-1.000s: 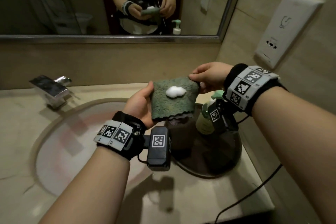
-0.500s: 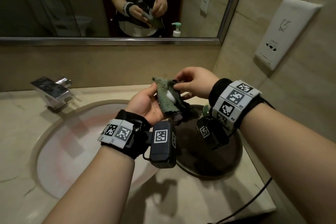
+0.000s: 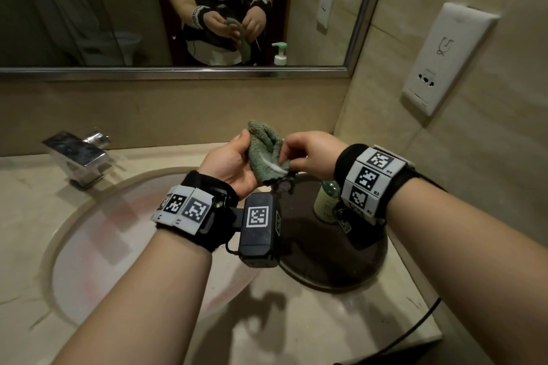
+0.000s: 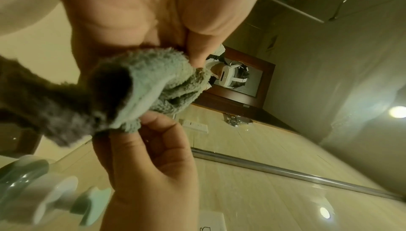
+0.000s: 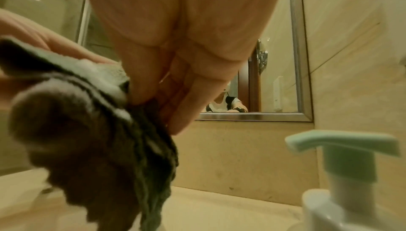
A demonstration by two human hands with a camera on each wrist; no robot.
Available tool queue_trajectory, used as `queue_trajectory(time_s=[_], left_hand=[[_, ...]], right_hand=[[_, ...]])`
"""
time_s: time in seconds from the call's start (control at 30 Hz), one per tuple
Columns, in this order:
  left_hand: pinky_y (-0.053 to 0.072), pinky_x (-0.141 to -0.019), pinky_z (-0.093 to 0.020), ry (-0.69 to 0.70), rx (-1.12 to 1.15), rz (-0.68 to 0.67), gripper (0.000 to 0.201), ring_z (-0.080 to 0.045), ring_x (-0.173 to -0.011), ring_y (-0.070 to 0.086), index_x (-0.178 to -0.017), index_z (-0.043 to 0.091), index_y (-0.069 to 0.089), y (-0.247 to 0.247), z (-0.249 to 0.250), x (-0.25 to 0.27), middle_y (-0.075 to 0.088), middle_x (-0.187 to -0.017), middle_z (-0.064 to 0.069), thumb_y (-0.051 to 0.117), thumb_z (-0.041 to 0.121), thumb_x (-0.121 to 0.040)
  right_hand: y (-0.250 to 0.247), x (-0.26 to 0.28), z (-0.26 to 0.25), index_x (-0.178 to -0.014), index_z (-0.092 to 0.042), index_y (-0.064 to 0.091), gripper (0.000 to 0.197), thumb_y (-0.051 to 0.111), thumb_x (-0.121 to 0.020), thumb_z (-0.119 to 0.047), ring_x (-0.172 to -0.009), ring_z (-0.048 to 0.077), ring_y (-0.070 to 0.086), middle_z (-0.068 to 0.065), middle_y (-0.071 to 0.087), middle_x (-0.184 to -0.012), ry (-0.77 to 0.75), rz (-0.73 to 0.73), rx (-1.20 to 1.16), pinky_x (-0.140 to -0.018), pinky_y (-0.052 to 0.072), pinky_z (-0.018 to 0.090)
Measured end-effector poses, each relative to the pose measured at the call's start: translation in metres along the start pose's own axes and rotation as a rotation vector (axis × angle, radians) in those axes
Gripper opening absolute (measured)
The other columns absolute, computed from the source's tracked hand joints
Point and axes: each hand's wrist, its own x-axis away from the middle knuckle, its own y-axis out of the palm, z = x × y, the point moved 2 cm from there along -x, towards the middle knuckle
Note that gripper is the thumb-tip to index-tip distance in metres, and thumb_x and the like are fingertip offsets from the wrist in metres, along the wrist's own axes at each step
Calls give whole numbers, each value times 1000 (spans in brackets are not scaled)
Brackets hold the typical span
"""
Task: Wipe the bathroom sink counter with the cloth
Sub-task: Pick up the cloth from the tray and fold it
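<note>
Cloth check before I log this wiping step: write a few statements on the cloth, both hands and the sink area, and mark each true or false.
1. Both hands hold the green cloth in the air above the counter. True.
2. The cloth lies spread flat on the counter. False: it is folded over between the left hand and right hand.
3. White foam shows in the cloth's fold. True.
4. The soap pump bottle stands left of the faucet. False: it stands on the right, on the dark tray.

Beige stone wall tiles [image 3: 385, 74] right of a metal-framed mirror [image 3: 89, 9]. White wall socket plate [image 3: 444, 59] further right of the mirror. Chrome faucet [image 3: 77, 157] below it. Ceiling spotlight [image 4: 397, 111] glaring overhead.
</note>
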Motion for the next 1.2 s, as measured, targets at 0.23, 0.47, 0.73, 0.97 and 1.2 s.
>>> queue_trajectory(time_s=[0.23, 0.47, 0.73, 0.97, 1.2], left_hand=[[56, -74, -40, 97, -235, -29, 37, -26, -84, 66, -127, 5, 46, 12, -9, 2, 62, -103, -18, 23, 22, -104], [52, -70, -36, 236, -380, 43, 32, -20, -73, 64, -96, 15, 59, 8, -3, 5, 68, -82, -6, 29, 22, -104], [55, -62, -32, 267, -393, 91, 33, -17, -78, 57, -88, 22, 55, 13, 1, 10, 61, -87, 1, 27, 22, -104], [59, -61, -39, 201, -249, 52, 34, -22, -84, 62, -97, 16, 54, 15, 17, 6, 61, -96, -11, 21, 22, -105], [59, -62, -39, 177, -314, 71, 33, -20, -84, 63, -97, 16, 55, 18, 26, 0, 62, -95, -8, 24, 23, -105]], right_hand=[[-5, -8, -1, -69, -16, 49, 29, 54, -90, 2, -69, 23, 60, -1, 53, -70, 224, 203, -473, -74, 58, 39], [-20, -12, -15, -70, -16, 48, 27, 55, -92, -2, -65, 22, 59, 6, 56, -80, 223, 298, -798, -66, 55, 31], [-22, -14, -27, -87, -21, 55, 6, 58, -89, -16, -85, 12, 56, -10, 55, -78, 62, 464, -470, -83, 48, 27], [-7, -3, -22, -99, -14, 66, 13, 61, -87, -10, -90, 15, 62, -1, 66, -98, -131, 277, -181, -89, 53, 32], [-18, 4, -5, -107, -14, 65, 23, 55, -89, -3, -101, 19, 62, 2, 67, -108, -148, 132, 160, -92, 49, 31]])
